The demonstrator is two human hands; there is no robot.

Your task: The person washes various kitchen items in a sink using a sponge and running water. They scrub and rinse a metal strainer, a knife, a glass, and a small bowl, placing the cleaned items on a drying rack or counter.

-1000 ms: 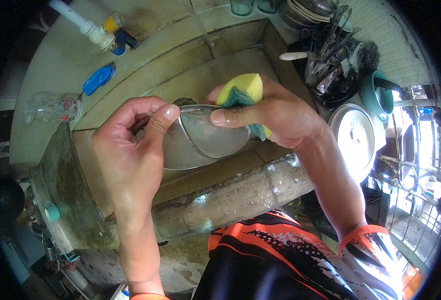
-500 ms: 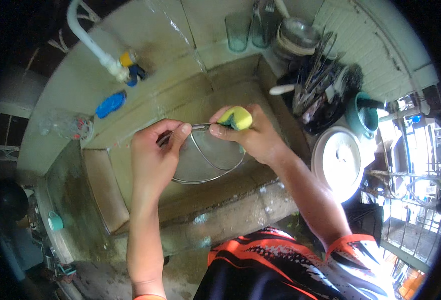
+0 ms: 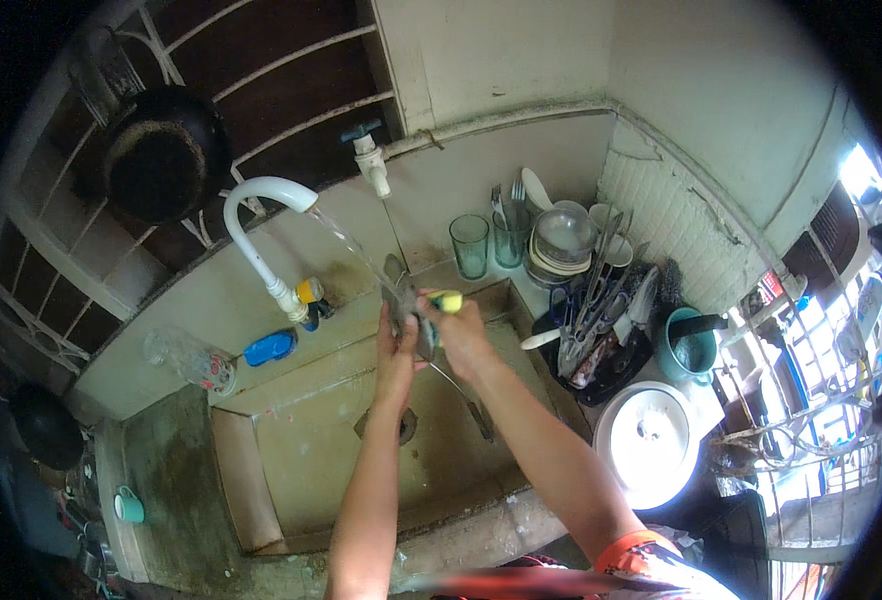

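Over the sink, tilted grey mesh strainer, left grip clasping it, right grip clutching yellow sponge

the sponge is bright yellow and the strainer silvery grey. the sink is dull yellowish beige with brown stains. the spout is white, with yellow and dark blue at its base; the wall tap is white with a dark teal handle. the brush is vivid blue, the jar clear with red marks, the glass pale green, the cup mint, the pot teal, the dish white. the pan is black with a brownish ring; the sleeve mixes orange-red, black and white; the wall panel is off-white with a quilted criss-cross pattern
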